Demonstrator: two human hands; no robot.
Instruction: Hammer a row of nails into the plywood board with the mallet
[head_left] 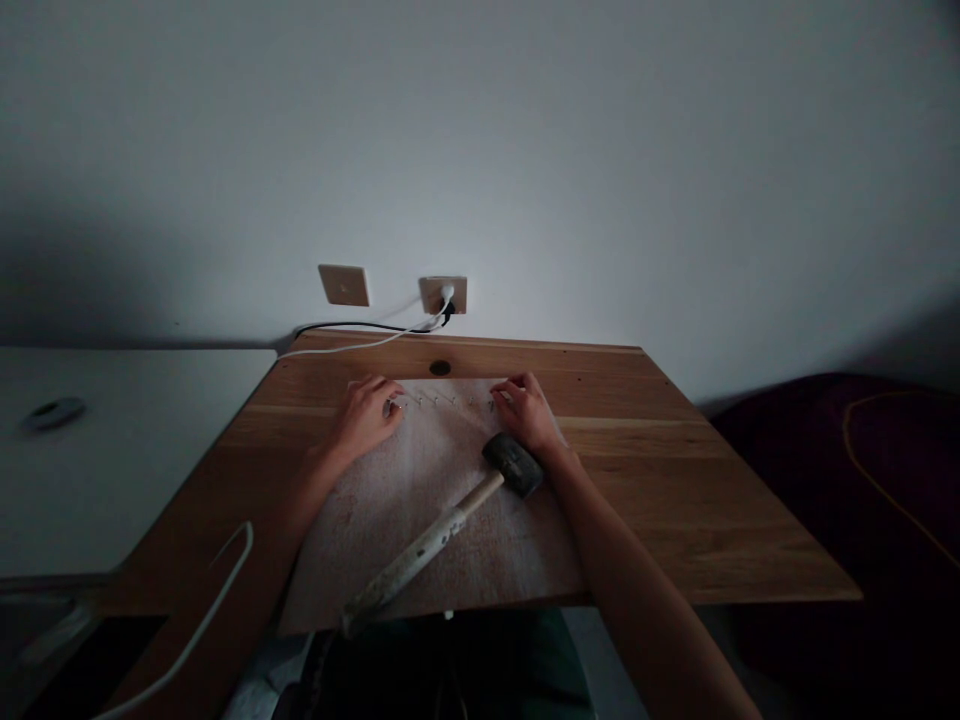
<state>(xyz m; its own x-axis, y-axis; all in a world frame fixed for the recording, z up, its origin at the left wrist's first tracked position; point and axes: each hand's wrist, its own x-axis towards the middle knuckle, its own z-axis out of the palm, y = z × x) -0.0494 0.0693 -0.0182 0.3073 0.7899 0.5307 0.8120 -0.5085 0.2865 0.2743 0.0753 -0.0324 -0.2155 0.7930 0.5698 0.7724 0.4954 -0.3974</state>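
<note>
Currently, the person's left hand (365,418) and right hand (529,412) rest at either end of a row of small metal nails (442,399) standing along the far edge of a pale, rough-sawn wooden board (480,570), which lies on a honey-brown wooden surface (675,500). Both sets of fingers (510,390) curl downward, half closed; whether they pinch a nail or only touch the board cannot be told. A black rubber mallet (512,464) with a worn, paint-flecked wooden handle lies unheld on the board, its head just beside the right hand. The step in hand appears to sit at the nails; any strike would call for one hand to leave the row and take that handle.
</note>
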